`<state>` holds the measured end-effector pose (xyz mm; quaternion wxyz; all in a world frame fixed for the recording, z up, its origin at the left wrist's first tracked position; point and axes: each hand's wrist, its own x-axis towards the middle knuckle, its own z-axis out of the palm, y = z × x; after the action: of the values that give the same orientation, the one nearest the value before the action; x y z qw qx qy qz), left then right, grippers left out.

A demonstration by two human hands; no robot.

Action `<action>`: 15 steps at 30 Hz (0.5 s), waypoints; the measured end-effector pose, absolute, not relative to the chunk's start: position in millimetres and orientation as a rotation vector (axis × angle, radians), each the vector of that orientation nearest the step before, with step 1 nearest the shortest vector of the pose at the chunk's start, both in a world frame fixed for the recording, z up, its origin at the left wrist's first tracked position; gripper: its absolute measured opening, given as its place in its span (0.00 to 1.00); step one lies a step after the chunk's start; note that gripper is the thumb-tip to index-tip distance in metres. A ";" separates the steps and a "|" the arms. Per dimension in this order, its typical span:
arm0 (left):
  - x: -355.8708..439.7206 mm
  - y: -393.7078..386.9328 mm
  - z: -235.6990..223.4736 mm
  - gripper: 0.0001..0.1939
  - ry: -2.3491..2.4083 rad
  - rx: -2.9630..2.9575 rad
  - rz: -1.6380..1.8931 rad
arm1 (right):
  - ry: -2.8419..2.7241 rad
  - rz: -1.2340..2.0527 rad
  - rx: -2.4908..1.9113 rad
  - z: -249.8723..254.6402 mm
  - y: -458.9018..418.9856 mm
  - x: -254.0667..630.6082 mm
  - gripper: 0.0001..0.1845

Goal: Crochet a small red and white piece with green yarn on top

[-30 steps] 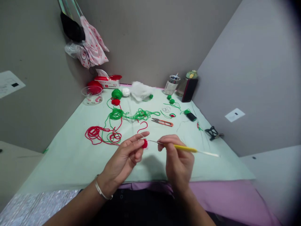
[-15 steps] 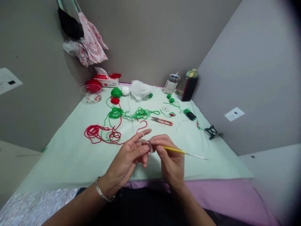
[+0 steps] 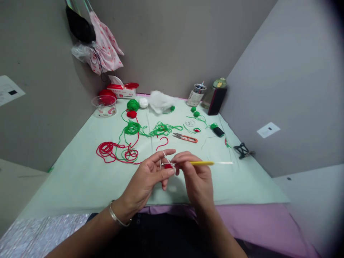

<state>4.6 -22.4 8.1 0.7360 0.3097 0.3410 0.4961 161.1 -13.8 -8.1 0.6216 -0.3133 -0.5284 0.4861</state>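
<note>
Between the thumb and fingers of my left hand (image 3: 150, 173) is pinched a small red and white crochet piece (image 3: 169, 166), partly covered by the fingers. White yarn (image 3: 165, 154) runs over the raised left index finger. My right hand (image 3: 197, 177) grips a crochet hook (image 3: 202, 163) by its yellow handle, the metal shaft sticking out to the right. The hook's working end lies level at the crochet piece, by the white yarn. Thread snips (image 3: 185, 138) lie beyond the hands, with a short red yarn piece (image 3: 162, 142) beside them.
Tangled red yarn (image 3: 107, 152) and green yarn (image 3: 133, 128) spread across the left and middle. Behind are white stuffing (image 3: 161, 102), a plastic tub (image 3: 106, 110) and a tissue box (image 3: 125, 92). A can (image 3: 195, 96), a phone (image 3: 217, 101) and a bottle (image 3: 209, 96) stand back right.
The crochet hook has swung from slanting down rightward to nearly level, its tip now reaching further left past the crochet piece. More red of the piece shows, and my right hand has shifted slightly right.
</note>
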 end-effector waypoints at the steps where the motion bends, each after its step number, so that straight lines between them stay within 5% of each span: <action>1: 5.8 -23.1 8.6 0.28 0.769 0.691 1.114 | -1.264 1.048 -0.744 -8.2 -15.7 159.8 0.09; 6: 3.3 -24.7 11.5 0.22 0.752 0.649 1.137 | -1.292 0.970 -0.770 -9.5 -17.6 158.6 0.08; 15: 0.9 -18.9 5.7 0.15 0.647 0.622 1.122 | -0.837 1.459 -0.661 -7.8 -7.7 159.1 0.13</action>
<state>0.9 -18.9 5.7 0.7527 0.2851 0.2965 0.5140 159.1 -7.7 -7.8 0.6186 -0.2875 -0.3638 0.6343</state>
